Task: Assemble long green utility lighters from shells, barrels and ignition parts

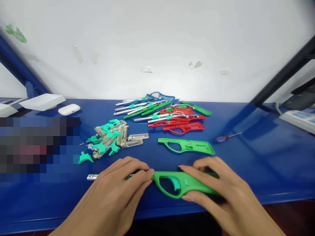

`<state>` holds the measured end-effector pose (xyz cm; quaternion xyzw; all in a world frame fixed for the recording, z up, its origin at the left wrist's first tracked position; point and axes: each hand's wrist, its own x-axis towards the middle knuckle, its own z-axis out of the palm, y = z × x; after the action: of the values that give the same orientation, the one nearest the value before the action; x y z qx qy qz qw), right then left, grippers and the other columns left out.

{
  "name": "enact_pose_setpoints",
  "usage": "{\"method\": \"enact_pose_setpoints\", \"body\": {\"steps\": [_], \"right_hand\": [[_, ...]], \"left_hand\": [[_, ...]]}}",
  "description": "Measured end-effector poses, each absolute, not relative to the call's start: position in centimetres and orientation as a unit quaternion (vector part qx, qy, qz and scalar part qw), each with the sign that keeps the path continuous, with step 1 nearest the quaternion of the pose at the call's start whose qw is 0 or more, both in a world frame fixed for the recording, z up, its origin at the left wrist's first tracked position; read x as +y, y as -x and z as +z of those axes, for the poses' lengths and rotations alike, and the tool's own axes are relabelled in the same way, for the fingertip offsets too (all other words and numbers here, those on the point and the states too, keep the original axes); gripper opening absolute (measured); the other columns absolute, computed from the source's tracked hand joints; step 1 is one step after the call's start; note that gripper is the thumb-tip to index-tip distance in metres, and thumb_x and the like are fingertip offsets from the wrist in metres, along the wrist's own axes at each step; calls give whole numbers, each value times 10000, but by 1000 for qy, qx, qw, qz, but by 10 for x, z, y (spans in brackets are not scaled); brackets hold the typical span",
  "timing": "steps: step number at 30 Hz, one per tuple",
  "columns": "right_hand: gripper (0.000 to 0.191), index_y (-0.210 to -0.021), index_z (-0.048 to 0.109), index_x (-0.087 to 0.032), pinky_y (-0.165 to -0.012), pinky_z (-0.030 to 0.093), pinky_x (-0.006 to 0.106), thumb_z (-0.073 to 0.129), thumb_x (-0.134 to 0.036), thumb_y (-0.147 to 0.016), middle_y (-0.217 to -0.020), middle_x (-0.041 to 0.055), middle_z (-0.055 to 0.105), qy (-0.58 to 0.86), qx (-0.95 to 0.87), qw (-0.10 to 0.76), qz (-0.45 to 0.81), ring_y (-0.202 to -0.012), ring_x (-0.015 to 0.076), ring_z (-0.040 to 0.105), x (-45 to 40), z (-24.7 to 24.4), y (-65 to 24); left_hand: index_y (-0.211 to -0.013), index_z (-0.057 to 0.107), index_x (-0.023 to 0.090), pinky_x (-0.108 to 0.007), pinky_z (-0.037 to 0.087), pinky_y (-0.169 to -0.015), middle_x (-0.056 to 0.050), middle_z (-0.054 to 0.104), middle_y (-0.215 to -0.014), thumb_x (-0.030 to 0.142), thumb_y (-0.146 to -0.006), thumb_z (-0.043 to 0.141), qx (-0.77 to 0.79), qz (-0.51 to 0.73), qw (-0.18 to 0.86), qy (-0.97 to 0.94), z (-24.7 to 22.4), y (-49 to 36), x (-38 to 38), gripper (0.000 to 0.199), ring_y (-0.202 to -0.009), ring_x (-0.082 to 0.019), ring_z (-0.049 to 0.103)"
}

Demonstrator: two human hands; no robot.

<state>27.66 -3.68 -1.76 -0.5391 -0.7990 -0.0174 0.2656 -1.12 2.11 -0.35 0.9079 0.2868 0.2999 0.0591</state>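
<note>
A green gas lighter (197, 185) with a teal trigger lies across the front of the blue table, held between both hands. My left hand (123, 186) pinches it where the green body narrows; the silver nozzle tip (92, 177) sticks out to the left past the fingers. My right hand (219, 190) grips the wide handle, thumb on the near edge and fingers on the far edge, hiding its right end. Just beyond lies a green half shell (187, 146), hollow side up.
Teal triggers (113, 133) and clear fuel tanks (134, 140) are heaped at left. Red shells (183, 127) and blue shells (162, 96) with metal nozzles are piled at the back. A screwdriver (227, 137) lies right; a white case (69, 109) sits left.
</note>
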Motion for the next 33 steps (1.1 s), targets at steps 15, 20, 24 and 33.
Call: {"method": "enact_pose_setpoints", "body": {"steps": [15, 20, 24, 33], "right_hand": [[343, -1344, 765, -400, -799, 683, 329, 691, -555, -1047, -1097, 18, 743, 532, -798, 282, -14, -962, 201, 774, -36, -14, -275], [357, -1354, 758, -405, -808, 679, 350, 664, -579, -1056, -1094, 21, 734, 531, -802, 274, -17, -950, 203, 768, -35, -16, -274], [377, -1380, 737, -417, -804, 679, 374, 640, -598, -1063, -1083, 22, 719, 530, -802, 273, -24, -931, 208, 763, -32, -19, -273], [368, -1363, 733, -435, -767, 673, 339, 656, -611, -1049, -1064, 17, 682, 526, -801, 284, -24, -927, 197, 742, -32, -19, -273]], "left_hand": [[-1170, 702, 194, -367, 581, -882, -32, 789, -1105, 57, -1112, 511, 276, 302, 33, -912, -5, 10, 21, 243, -984, -207, 728], [-1192, 682, 196, -341, 571, -895, -34, 774, -1125, 92, -1137, 512, 280, 301, 32, -911, -9, 10, 20, 207, -1003, -192, 717], [-1168, 683, 196, -321, 575, -868, -36, 758, -1118, 124, -1154, 498, 284, 303, 37, -909, -10, 10, 21, 199, -993, -184, 713], [-1193, 689, 194, -322, 591, -875, -47, 745, -1148, 98, -1145, 491, 275, 289, 32, -916, -9, 13, 22, 225, -1011, -188, 710]]}}
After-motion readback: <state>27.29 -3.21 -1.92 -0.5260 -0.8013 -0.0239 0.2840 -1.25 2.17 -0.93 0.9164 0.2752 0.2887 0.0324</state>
